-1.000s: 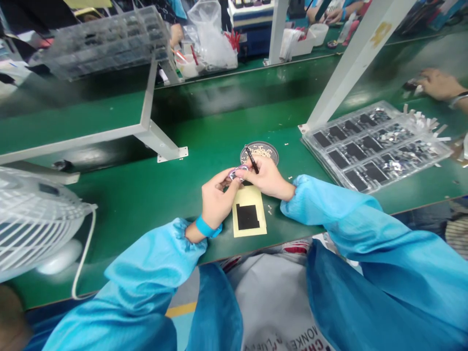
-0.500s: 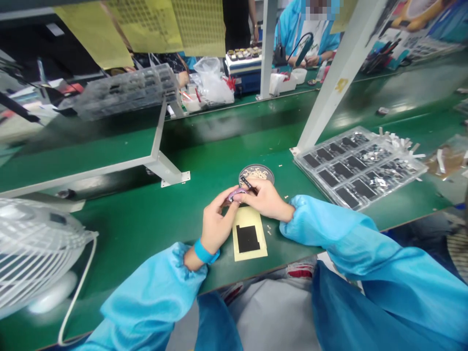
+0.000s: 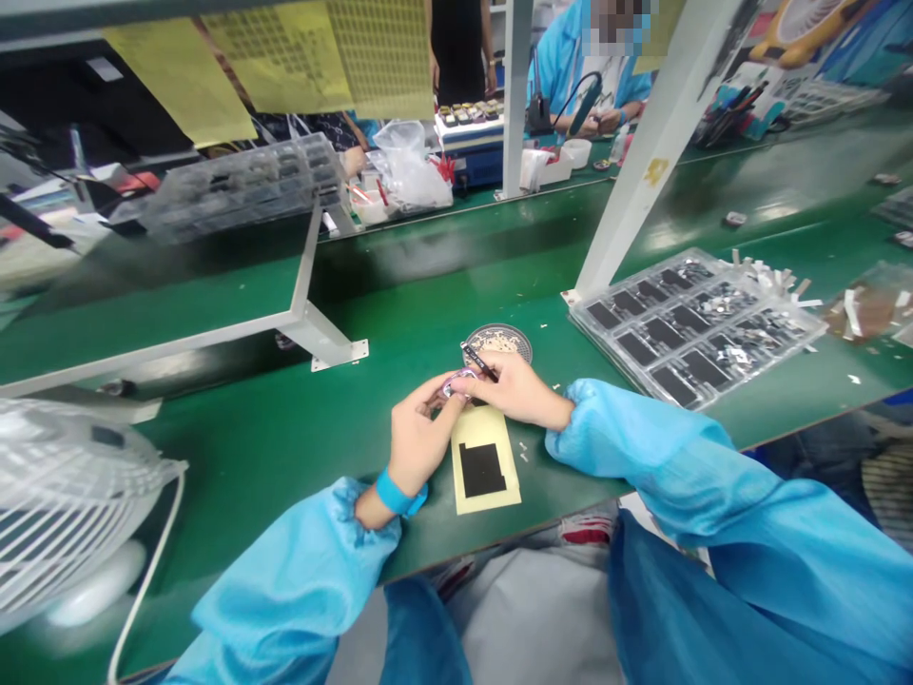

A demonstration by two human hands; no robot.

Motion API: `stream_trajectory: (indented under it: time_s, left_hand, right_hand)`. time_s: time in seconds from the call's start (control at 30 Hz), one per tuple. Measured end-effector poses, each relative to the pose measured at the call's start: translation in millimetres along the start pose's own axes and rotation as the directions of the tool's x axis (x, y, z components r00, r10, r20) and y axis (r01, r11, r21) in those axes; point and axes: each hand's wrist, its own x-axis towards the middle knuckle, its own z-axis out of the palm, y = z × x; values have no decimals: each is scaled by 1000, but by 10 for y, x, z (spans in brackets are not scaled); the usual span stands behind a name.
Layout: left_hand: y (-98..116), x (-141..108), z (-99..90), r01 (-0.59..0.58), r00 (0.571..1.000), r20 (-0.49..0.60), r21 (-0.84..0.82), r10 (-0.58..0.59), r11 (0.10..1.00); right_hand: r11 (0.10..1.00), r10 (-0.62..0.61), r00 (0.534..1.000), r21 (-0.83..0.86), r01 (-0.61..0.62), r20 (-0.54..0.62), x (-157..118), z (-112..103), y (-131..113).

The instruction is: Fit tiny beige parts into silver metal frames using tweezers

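Observation:
My left hand [image 3: 417, 433] is closed around a small rounded device with a purple casing [image 3: 455, 382], whose inside is too small to make out. On the device's right side rest the thumb and fingers of my right hand [image 3: 526, 392]. A slim black pair of tweezers [image 3: 475, 360] with white marks is also held in the right hand, sticking out at the upper left. Just behind the hands stands a round dish [image 3: 526, 338] of small pale pieces. In front of them lies a yellow sheet [image 3: 488, 423] bearing a black square piece [image 3: 483, 470].
Stacked clear trays [image 3: 667, 328] with black rectangular parts and silvery pieces lie to the right. A white fan [image 3: 71, 504] stands at the left, its cable on the green bench [image 3: 285, 457]. Metal posts [image 3: 642, 181] rise beyond. Another person [image 3: 549, 57] sits across.
The device has tilted in my fingers, so more of its face shows. The tweezers have shifted slightly with my right hand. The whole view has moved a little.

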Motion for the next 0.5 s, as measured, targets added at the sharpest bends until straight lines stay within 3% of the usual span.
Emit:
stream_trajectory:
  time_s: [0.13,0.3,0.5]
  left_hand:
    - [-43,28,-32,66,997,47,-47,-64,997]
    - [-59,5,-55,3,999,46,129,-9,992]
    - [-38,18,-56,-78,996,53,269,66,960]
  right_hand:
    - [976,-115,993,-190,107,-31,28,-115,51]
    - [934,-253,967,-268,236,-32,8,-182,14]
    - [910,-333,941,-284,302,-65,-8,-219,4]
